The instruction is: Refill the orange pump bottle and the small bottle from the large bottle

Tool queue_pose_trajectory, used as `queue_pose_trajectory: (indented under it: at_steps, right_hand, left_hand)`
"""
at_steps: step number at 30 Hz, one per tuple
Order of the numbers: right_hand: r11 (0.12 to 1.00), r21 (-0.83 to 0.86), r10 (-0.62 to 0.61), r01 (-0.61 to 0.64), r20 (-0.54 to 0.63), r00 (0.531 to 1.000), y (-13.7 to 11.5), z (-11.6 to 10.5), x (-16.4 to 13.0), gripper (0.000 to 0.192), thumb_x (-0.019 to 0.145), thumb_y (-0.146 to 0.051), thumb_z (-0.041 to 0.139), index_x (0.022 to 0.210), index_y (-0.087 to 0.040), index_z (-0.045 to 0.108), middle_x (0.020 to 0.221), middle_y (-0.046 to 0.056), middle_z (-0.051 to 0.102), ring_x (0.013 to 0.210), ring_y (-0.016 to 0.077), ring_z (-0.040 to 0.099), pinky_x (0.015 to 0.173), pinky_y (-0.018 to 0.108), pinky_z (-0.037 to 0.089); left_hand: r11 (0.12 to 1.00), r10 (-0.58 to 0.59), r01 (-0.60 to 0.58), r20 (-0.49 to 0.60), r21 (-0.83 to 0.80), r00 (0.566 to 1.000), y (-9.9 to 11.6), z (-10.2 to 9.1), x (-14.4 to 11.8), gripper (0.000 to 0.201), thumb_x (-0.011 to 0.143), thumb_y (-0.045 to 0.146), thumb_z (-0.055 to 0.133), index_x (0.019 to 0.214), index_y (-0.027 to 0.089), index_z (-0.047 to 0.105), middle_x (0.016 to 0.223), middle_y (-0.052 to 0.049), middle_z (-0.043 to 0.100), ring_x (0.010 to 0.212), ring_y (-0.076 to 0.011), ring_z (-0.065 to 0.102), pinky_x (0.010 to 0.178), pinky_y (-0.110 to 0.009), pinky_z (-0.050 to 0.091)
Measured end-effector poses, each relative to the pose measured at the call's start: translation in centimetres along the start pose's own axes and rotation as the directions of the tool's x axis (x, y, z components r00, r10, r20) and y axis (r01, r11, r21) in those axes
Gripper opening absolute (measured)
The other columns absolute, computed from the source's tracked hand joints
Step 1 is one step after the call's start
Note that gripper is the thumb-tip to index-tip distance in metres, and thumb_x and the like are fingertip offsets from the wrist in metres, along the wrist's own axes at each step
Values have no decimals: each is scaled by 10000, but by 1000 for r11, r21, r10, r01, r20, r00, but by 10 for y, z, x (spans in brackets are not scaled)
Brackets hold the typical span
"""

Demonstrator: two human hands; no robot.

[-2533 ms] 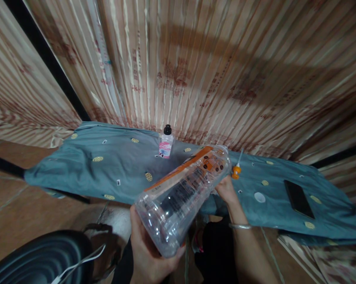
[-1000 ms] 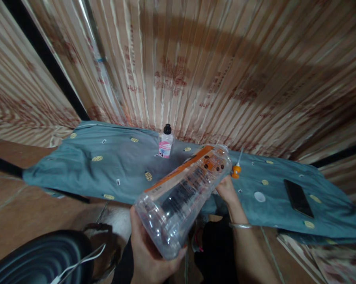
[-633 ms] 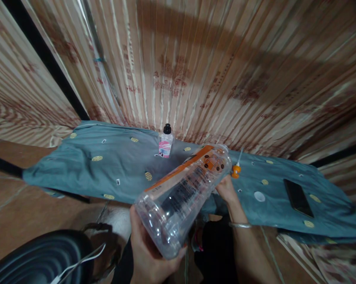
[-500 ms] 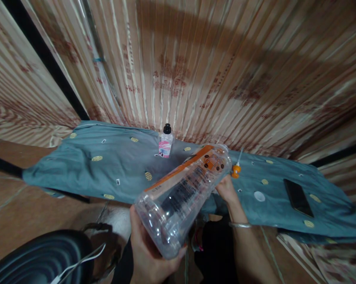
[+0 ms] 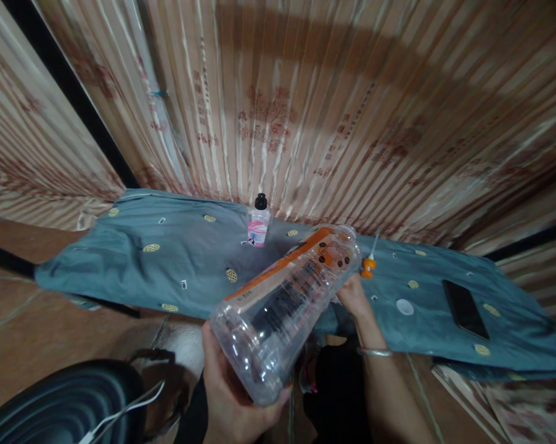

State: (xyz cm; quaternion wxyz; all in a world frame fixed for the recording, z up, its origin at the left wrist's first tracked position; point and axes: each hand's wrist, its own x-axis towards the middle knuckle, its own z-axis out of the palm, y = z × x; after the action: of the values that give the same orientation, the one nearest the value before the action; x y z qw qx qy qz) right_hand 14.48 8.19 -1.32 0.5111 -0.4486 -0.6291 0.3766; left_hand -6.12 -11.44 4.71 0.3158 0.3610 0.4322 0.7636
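A large clear plastic bottle (image 5: 287, 314) with an orange label lies tilted across the middle of the view, its base toward me. My left hand (image 5: 241, 394) is wrapped round the base from below. Higher up, my right hand (image 5: 352, 296) grips the far part of the bottle from the underside, its fingers mostly hidden behind it. Just right of the bottle's far end, an orange pump top (image 5: 369, 267) with a pale tube rests on the cloth. A small clear bottle (image 5: 258, 228) with a black cap and pink label stands upright behind.
Blue-green cloth with yellow prints covers the narrow table (image 5: 185, 246). On its right side lie a black phone (image 5: 465, 308) and a white round disc (image 5: 404, 306). A pleated curtain (image 5: 278, 111) hangs behind. A black ribbed seat-like object (image 5: 74, 401) with a white cable is at lower left.
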Motion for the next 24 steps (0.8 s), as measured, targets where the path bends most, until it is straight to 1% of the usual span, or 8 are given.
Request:
queue_pose_trajectory:
  at_steps: [5,11,14,16,20,24]
  right_hand:
    - [1000,-7,-21,21,-7,1000,1,0,0,580,703,-497,870,1185,-227,695,1196,106,775,1148,341,711,1132,565,492]
    - [999,42,23,-23,8,1000,5,0,0,658,730,-537,841,1285,-238,656,1262,104,757,1174,337,710,1112,555,521]
    - [1000,28,9,-10,3,1000,4,0,-1,659,703,-508,865,1266,-231,666,1248,107,763,1158,340,715,1100,555,530]
    - [1000,23,8,-8,6,1000,3,0,-1,648,695,-493,872,1252,-227,674,1232,110,769,1141,340,721,1088,554,538]
    - [1000,19,16,-16,11,1000,3,0,0,651,681,-501,879,1238,-228,683,1262,111,759,1166,345,712,1103,569,524]
    - [998,47,38,-38,8,999,4,0,0,666,673,-505,883,1241,-226,677,1256,119,761,1161,349,717,1104,565,527]
  left_hand:
    - [999,36,-36,-8,19,999,4,3,2,764,566,267,948,1250,208,613,1067,-108,782,907,-325,792,755,-364,657]
    - [999,28,-27,-27,25,999,11,5,7,752,518,246,947,1195,195,623,1020,-105,796,863,-330,797,714,-366,661]
    - [998,37,-35,-37,46,999,10,4,6,780,501,236,951,1206,193,621,1022,-102,793,869,-327,797,711,-357,660]
    - [999,31,-29,-32,45,999,10,4,5,772,509,233,945,1207,188,618,1025,-107,792,869,-330,797,715,-364,661]
    - [998,32,-31,-27,56,999,12,6,7,743,517,250,935,1186,181,619,1033,-118,791,887,-340,796,734,-381,663]
    - [996,47,-43,-51,79,998,16,9,11,704,494,244,933,1131,187,636,977,-91,792,830,-319,797,694,-362,661]
